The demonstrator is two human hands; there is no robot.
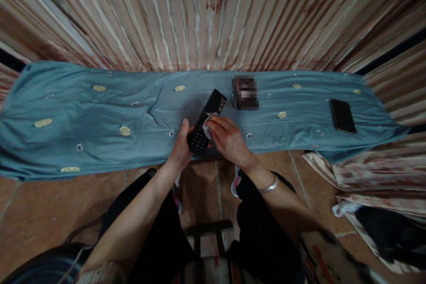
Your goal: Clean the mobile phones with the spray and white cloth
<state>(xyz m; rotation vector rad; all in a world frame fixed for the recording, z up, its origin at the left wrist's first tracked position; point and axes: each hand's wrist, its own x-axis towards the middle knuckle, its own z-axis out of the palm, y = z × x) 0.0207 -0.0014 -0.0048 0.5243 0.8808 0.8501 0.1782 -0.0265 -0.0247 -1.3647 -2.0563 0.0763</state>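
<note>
The left hand has its grip clamped around the lower end of a black remote control, fingers wrapped behind it and the thumb along its left edge. The remote tilts up and away from that grip, its keypad facing the camera and its top end pointing toward the far right. The right hand has its grip pinched together on a small white cloth, which it presses against the remote's face just above the left grip, over the upper rows of keys. A silver bangle circles the right wrist.

Both hands hover over the near edge of a worktop covered with a teal cloth patterned with yellow ovals. Beyond the grips, just past the remote's top end, stands a small dark box, blurred out. Well off to the right of the grips a black phone lies flat on the cloth. Behind the worktop hangs a striped curtain. Below the grips, the person's dark-clothed knees sit over a brown tiled floor.
</note>
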